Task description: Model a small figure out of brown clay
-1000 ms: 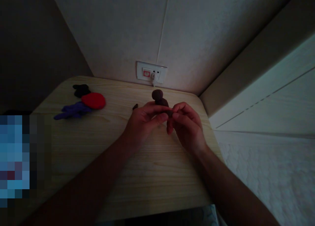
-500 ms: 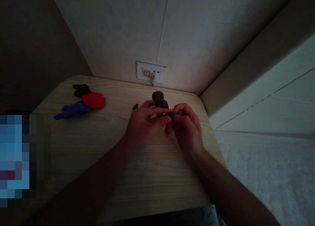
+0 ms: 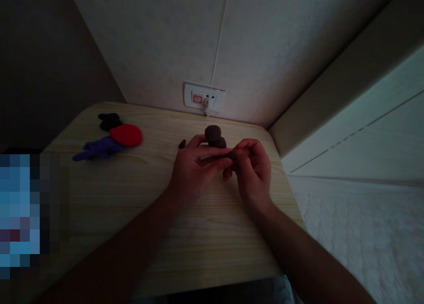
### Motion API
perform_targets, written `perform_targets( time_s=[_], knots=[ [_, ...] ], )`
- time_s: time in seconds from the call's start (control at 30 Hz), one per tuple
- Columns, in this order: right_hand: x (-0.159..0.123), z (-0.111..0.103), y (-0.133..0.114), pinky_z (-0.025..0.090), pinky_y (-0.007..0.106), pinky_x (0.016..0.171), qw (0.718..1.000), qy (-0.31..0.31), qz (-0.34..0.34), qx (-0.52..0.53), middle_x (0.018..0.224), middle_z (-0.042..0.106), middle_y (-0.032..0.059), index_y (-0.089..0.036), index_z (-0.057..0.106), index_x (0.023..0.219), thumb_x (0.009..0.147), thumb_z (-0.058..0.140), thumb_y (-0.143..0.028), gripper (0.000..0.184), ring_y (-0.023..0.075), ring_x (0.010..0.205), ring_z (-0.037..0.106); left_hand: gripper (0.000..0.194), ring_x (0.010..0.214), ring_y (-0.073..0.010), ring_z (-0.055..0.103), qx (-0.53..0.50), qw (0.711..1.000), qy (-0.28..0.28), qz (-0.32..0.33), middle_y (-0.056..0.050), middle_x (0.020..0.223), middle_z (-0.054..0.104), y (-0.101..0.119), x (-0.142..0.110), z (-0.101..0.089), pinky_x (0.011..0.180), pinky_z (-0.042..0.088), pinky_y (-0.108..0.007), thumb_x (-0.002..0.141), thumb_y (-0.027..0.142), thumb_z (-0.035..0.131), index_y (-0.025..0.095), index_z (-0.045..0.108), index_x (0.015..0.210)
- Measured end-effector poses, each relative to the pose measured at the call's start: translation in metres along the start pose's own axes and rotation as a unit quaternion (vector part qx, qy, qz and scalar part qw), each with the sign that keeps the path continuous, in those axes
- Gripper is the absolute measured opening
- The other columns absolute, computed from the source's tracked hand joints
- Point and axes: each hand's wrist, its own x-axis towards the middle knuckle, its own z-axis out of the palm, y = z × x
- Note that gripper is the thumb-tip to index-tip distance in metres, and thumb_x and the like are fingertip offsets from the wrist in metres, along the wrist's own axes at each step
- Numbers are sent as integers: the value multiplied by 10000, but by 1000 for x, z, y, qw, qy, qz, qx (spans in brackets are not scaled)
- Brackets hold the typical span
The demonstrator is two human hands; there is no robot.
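Item, left hand: your thumb and forefinger are closing on a small dark piece; your other fingers are curling behind, partly out of sight.
Item, right hand: your thumb and forefinger are pinching the same piece's far end and covering much of it; its full shape is escaping view.
Item, brown figure: a rounded lump is sitting above a second one, just beyond your left fingers, which are hiding its base. Whether the piece is joining it, you cannot tell.
Item, dark crumb: lying beside your left hand, too small to make out.
Item, at left on the wooden table: a red disc is overlapping a purple lump and touching a black lump.
Item, socket plate: a pale plug is covering part.
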Motion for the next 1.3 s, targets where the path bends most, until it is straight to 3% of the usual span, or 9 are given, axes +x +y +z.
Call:
perform_targets(
  time_s=[0.57,0.87,1.07,1.3],
  knots=[
    [0,0,-5,423,208,411,995,-26,94,8,590,592,-100,-254,602,1060,1012,649,-415,174,94,416,526,218,991,-201,740,29,999,10,30,-59,1116,697,-2,-1,0,833,716,-351,706,229,952,296,900,907],
    [4,-2,-6,367,203,381,994,-22,109,16,558,581,-94,-237,619,1012,966,646,-355,129,90,398,464,213,1000,-200,742,25,1000,-6,17,-61,1181,690,-3,-2,2,889,707,-380,724,253,951,302,901,925],
    [5,-1,-7,330,191,385,993,-31,110,11,548,569,-98,-243,614,1012,974,662,-414,182,83,403,447,233,1067,-237,732,34,999,-11,7,-74,1177,702,-1,-2,1,933,691,-408,703,326,978,275,899,916],
    [4,-3,-8,382,206,411,994,-36,97,14,586,594,-77,-240,633,1038,983,628,-383,153,99,448,475,174,1083,-256,737,-4,999,-12,-37,-72,1112,765,-6,1,0,999,626,-431,774,289,917,266,892,945]
  ],
)
